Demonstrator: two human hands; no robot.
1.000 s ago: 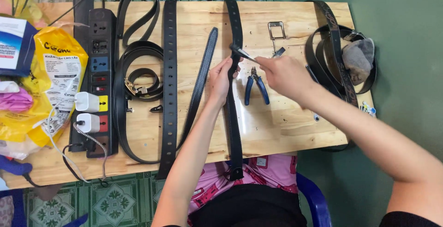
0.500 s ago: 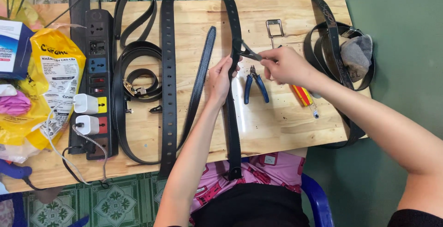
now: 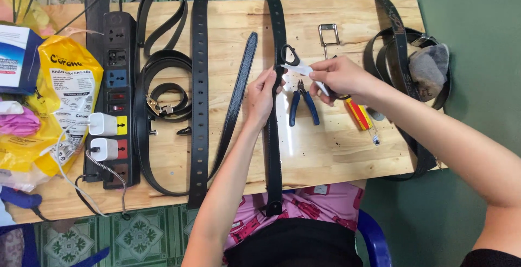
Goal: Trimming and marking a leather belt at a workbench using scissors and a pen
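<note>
Head view: left hand [image 3: 261, 94] pinches a black belt [image 3: 273, 137] lying lengthwise down the wooden bench [image 3: 336, 147]. Right hand [image 3: 337, 77] grips what seem black-handled scissors [image 3: 293, 61] beside it, above blue-handled pliers [image 3: 302, 102].

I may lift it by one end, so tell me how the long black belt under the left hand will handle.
The long black belt likely flops: its end already droops over the table edge. It should slide easily on smooth wood. The left hand pins it, so it probably shifts if let go.
</note>
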